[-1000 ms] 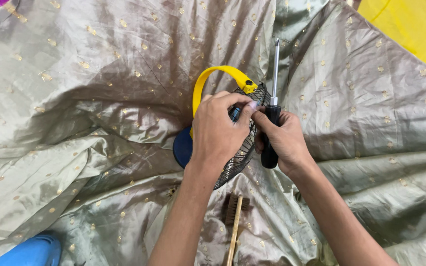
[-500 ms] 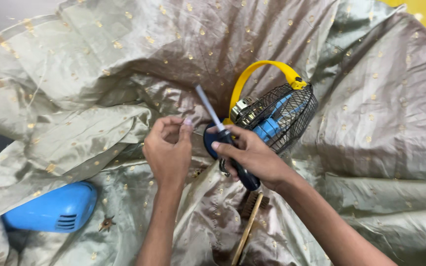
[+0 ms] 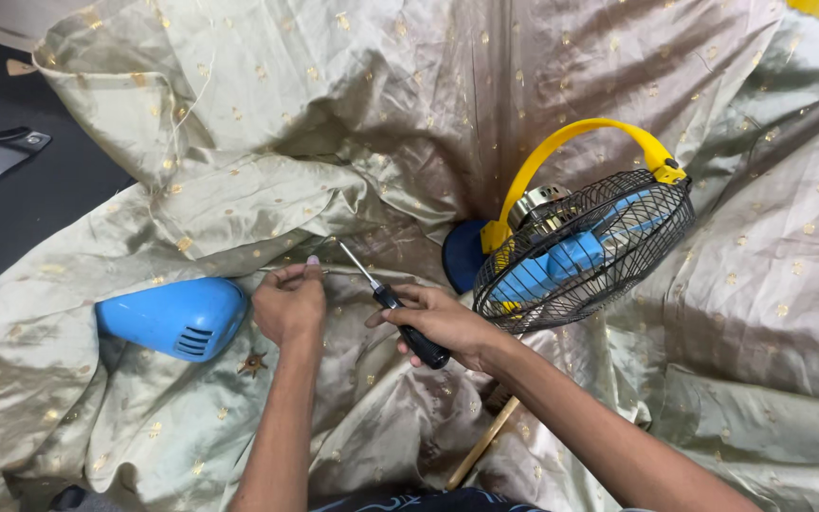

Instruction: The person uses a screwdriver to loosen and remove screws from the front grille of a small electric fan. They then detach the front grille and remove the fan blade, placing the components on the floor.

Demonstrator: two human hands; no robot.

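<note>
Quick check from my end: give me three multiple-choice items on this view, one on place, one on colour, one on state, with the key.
1. The blue plastic cover lies where, seen from the left hand?
A left B right C on the fan
2. The fan's handle is
A black B yellow C red
3. The right hand is
A empty B gripping a screwdriver C holding a brush

Key: 1 A, cover sits on the cloth left of the hand; 2 B, yellow arch over the grille; 3 B, fingers wrap the black grip.
</note>
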